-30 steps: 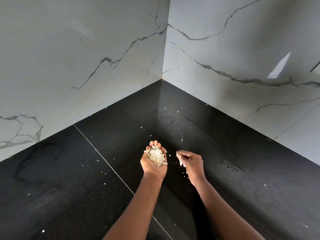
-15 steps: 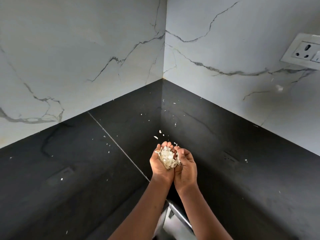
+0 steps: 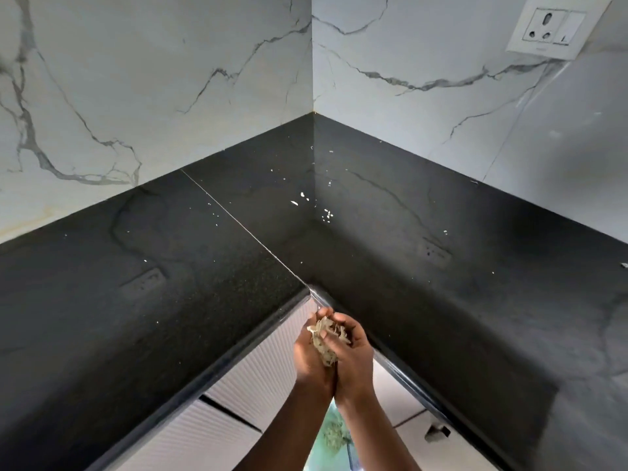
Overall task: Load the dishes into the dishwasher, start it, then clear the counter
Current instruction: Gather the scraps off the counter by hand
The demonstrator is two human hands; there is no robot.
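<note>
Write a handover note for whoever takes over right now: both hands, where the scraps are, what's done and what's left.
Hands: left hand and right hand are cupped together, holding a pile of pale scraps just off the inner corner edge of the counter.
Done: most scraps are gathered off the counter.
Left: bin the handful, then pick up the loose flecks near the back corner.
The dishwasher is not in view.

marble walls (image 3: 136,79) | wall socket (image 3: 557,25) upper right | ribbed white cabinets (image 3: 258,362)
</note>
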